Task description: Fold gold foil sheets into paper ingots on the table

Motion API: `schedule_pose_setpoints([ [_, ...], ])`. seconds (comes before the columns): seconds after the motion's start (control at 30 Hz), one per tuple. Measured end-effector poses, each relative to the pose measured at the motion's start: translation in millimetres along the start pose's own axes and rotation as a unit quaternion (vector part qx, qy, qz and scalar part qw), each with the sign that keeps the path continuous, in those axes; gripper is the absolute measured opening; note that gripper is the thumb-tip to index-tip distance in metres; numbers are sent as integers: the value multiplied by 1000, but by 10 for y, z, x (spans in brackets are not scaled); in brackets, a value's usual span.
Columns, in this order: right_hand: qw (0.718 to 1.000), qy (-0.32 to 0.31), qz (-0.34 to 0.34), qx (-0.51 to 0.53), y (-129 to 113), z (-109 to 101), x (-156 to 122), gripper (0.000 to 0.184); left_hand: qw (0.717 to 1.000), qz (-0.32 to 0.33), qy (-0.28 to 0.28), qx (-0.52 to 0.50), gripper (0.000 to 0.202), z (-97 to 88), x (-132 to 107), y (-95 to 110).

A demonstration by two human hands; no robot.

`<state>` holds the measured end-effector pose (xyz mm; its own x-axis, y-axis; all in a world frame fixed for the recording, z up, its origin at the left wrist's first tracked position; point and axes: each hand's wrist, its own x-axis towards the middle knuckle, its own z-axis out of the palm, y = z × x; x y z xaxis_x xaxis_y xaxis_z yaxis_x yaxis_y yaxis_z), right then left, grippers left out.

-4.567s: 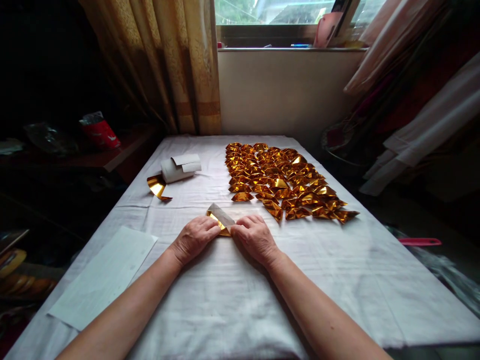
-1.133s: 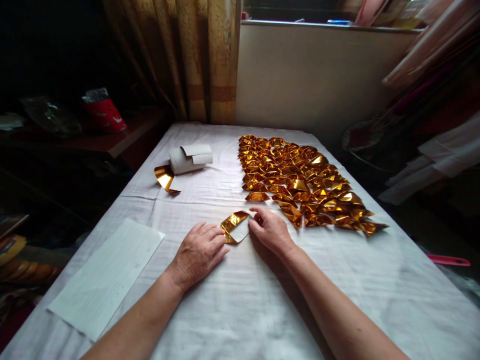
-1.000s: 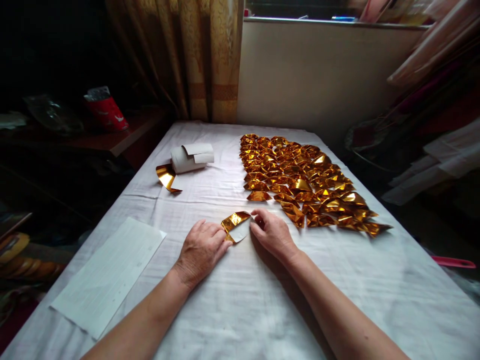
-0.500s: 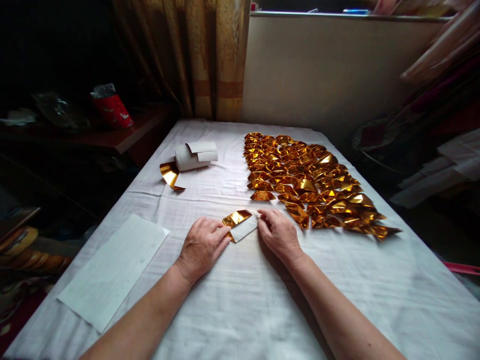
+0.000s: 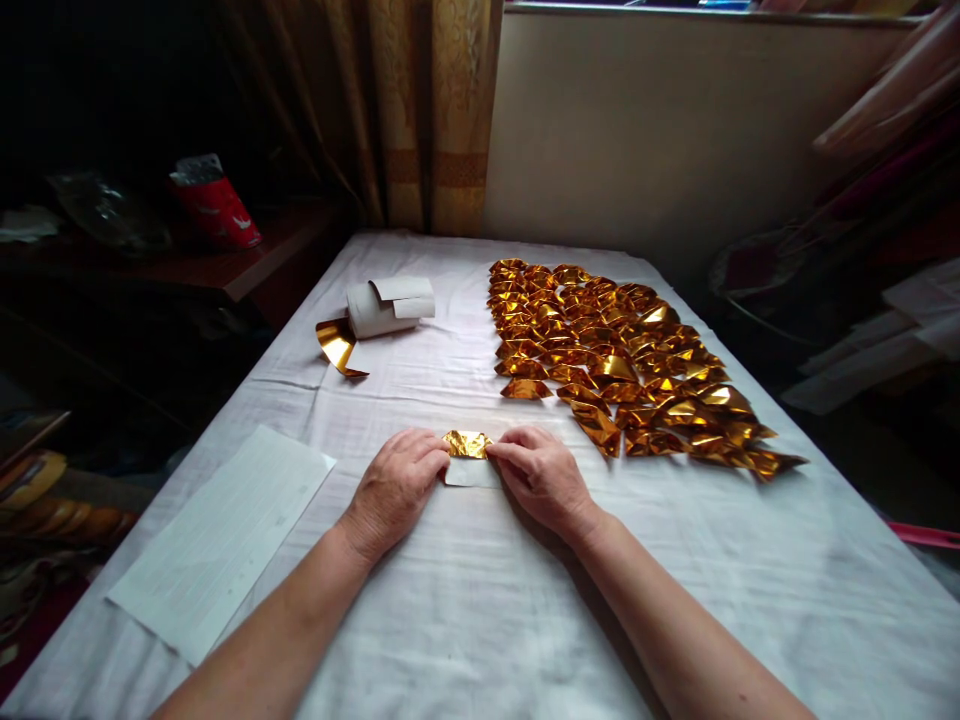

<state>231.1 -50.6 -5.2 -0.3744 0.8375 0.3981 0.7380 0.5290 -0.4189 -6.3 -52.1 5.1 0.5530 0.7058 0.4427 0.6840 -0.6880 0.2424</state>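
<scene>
Between my two hands, near the middle of the white-covered table, lies a small sheet of gold foil paper (image 5: 469,445), its far part folded over gold and a white strip showing toward me. My left hand (image 5: 397,485) is closed on the sheet's left end, thumb and fingertips pressed together. At the right end, my right hand (image 5: 544,475) pinches the gold edge between thumb and forefinger. Rows of folded gold foil pieces (image 5: 615,365), shaped like small boats, cover the table's far right part.
A curled roll of white-backed gold paper (image 5: 382,308) lies at the back left. A pale flat paper sheet (image 5: 225,540) rests beside my left forearm. On a dark side table stands a red container (image 5: 221,212). A curtain (image 5: 405,110) hangs beyond the white bedsheet (image 5: 465,620).
The foil sheet has turned from slanting to lying straight across. My right hand has moved slightly left and now pinches its right end; the left hand keeps hold of the other.
</scene>
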Motion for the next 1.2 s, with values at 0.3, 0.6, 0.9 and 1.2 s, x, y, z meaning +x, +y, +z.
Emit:
schedule_pose_setpoints([
  [0.3,981,-147,-117,55,105,-382,32,36,998,-29,-54,3,14,-127,58,144],
  [0.6,982,-131,-125,53,227,-290,46,27,996,-41,-62,50,14,-76,84,153],
  [0.9,988,-59,-133,50,216,-180,25,18,994,-58,-72,61,29,-99,106,237],
  [1.2,991,-58,-78,89,202,-121,135,5,993,-58,-64,77,23,-43,77,261],
])
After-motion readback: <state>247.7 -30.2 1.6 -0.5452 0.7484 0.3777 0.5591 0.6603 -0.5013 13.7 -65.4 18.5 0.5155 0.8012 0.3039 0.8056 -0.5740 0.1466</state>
